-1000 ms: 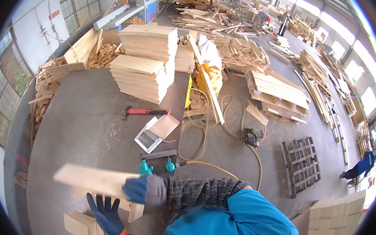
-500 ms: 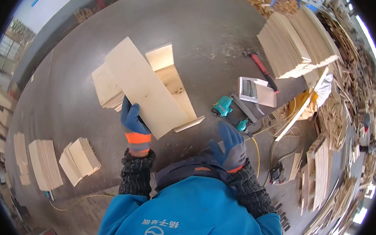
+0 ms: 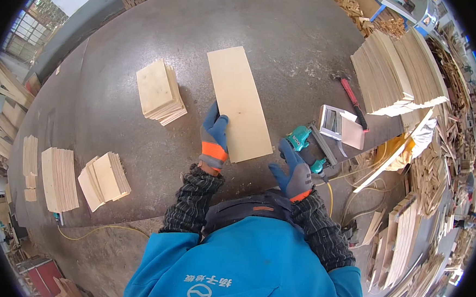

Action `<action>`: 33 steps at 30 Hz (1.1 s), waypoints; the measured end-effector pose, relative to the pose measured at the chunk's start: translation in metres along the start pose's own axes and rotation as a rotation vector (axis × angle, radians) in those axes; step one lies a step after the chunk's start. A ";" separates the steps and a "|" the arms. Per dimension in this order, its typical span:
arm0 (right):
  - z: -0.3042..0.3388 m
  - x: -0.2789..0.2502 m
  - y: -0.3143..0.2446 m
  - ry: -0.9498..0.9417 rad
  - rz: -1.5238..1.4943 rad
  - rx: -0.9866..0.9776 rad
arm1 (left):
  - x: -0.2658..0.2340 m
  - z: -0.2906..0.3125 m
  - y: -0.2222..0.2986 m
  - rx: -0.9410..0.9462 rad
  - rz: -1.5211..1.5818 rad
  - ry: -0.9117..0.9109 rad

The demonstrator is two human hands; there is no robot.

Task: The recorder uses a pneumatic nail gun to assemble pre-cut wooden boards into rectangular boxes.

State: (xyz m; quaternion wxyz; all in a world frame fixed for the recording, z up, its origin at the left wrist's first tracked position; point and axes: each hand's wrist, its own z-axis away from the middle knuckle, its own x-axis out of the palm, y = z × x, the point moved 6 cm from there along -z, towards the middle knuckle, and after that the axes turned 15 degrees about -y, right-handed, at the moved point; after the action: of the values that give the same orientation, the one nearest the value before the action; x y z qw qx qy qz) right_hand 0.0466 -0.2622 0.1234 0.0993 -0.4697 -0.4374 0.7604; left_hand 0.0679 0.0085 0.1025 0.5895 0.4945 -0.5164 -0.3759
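A long pale wooden board (image 3: 239,102) lies lengthwise in front of me and covers almost all of the wooden piece beneath it. My left hand (image 3: 215,132), in a blue, grey and orange glove, closes on the board's left edge, thumb on top. My right hand (image 3: 295,175), gloved alike, has its fingers apart, beside the teal nail gun (image 3: 298,137). Its fingertips come close to the gun's body; whether they touch is unclear. The gun lies on its side on the dark table (image 3: 163,29).
Left of the board sits a stack of short boards (image 3: 157,89). More small stacks (image 3: 59,178) line the near left edge. A red-handled hammer (image 3: 353,98), a box of metal strips (image 3: 332,121) and tall board stacks (image 3: 384,76) occupy the right. A yellow hose (image 3: 330,197) hangs near my right arm.
The board has turned straighter and now lies over the open wooden piece that showed beneath it. My left hand turned with it. My right hand has come nearer the nail gun.
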 end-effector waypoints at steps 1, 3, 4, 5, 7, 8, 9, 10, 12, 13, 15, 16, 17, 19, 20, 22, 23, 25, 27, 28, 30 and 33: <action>-0.002 -0.001 -0.004 -0.009 0.080 -0.011 | -0.001 0.001 -0.002 -0.003 -0.003 0.003; -0.007 -0.001 -0.006 -0.020 0.155 -0.018 | 0.004 0.001 0.003 0.039 0.012 -0.050; -0.008 0.000 -0.007 -0.014 0.165 -0.053 | 0.001 0.002 -0.002 0.032 0.011 -0.048; -0.009 0.000 -0.009 -0.010 0.175 -0.085 | -0.003 0.005 -0.012 -0.028 0.089 0.011; -0.016 -0.001 -0.011 -0.001 0.241 -0.117 | -0.016 0.016 -0.027 -0.102 0.171 0.076; -0.016 -0.003 -0.012 0.015 0.307 -0.144 | -0.021 0.027 -0.026 -0.109 0.083 0.064; -0.016 -0.004 -0.010 0.000 0.300 -0.124 | -0.024 0.043 -0.021 -0.119 -0.006 0.053; -0.017 -0.008 -0.009 0.003 0.262 -0.108 | -0.024 0.062 -0.019 -0.144 -0.001 0.053; -0.020 -0.011 -0.004 -0.007 0.213 -0.071 | -0.008 0.085 0.005 -0.148 -0.395 -0.153; -0.021 -0.010 -0.001 -0.021 0.198 -0.085 | -0.001 0.090 0.011 -0.170 -0.511 -0.211; -0.020 -0.013 -0.010 -0.004 0.190 -0.161 | 0.006 0.101 0.012 -0.163 -0.575 -0.224; -0.020 -0.011 -0.010 -0.012 0.190 -0.157 | 0.010 0.105 0.012 -0.147 -0.643 -0.240; -0.021 -0.010 -0.012 0.000 0.204 -0.184 | 0.010 0.106 0.007 -0.151 -0.639 -0.237; -0.023 -0.010 -0.012 0.008 0.219 -0.210 | 0.010 0.103 0.005 -0.004 -0.743 -0.191; -0.023 -0.010 -0.012 0.032 0.254 -0.235 | 0.009 0.100 0.002 -0.008 -0.742 -0.191; -0.023 -0.010 -0.010 0.054 0.287 -0.258 | 0.011 0.097 0.003 0.091 -0.802 -0.197; -0.024 -0.009 -0.007 0.040 0.298 -0.241 | 0.013 0.096 0.005 0.088 -0.801 -0.198; -0.026 -0.008 -0.001 0.023 0.307 -0.221 | 0.017 0.094 0.008 0.066 -0.851 -0.202; -0.030 -0.010 -0.001 0.047 0.351 -0.283 | 0.016 0.094 0.006 0.076 -0.824 -0.193; -0.033 -0.011 0.000 0.044 0.350 -0.281 | 0.015 0.094 0.006 0.088 -0.799 -0.184; -0.035 -0.013 -0.003 0.081 0.324 -0.381 | 0.018 0.094 0.008 0.090 -0.818 -0.180; -0.037 -0.010 0.005 0.057 0.233 -0.371 | 0.017 0.096 0.005 0.106 -0.835 -0.165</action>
State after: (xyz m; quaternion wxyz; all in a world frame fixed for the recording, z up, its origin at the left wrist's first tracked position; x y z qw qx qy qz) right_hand 0.0832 -0.2494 0.1199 -0.0651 -0.5486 -0.5098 0.6595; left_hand -0.0231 -0.0253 0.1095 0.3171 0.6590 -0.3361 -0.5935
